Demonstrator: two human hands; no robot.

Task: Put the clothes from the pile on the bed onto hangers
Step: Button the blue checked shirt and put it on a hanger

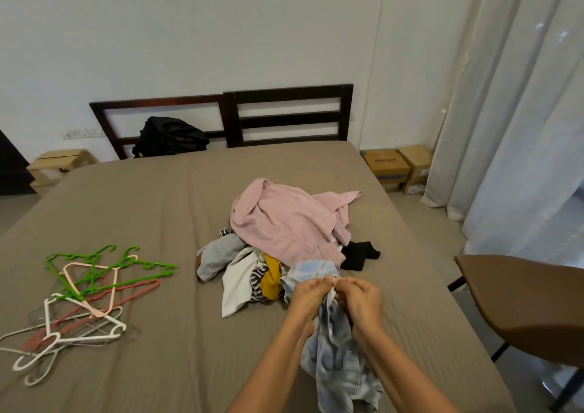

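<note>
A pile of clothes [278, 242] lies in the middle of the bed [151, 197], with a pink shirt [284, 220] on top. Under it show grey, white, yellow, striped and black pieces. A light blue checked shirt [338, 362] hangs from my hands down to the near edge of the sheet. My left hand [308, 295] and my right hand [360, 302] pinch its upper edge side by side, fingertips almost touching. A heap of hangers [85, 295] in green, pink, peach and white lies on the bed's left side.
A black bag [170, 137] leans against the dark wooden headboard [284, 115]. Cardboard boxes [398, 169] stand on the floor at the right by the curtain [518, 128]. Another box [60, 163] is at the left. A brown chair [524, 305] stands close on my right.
</note>
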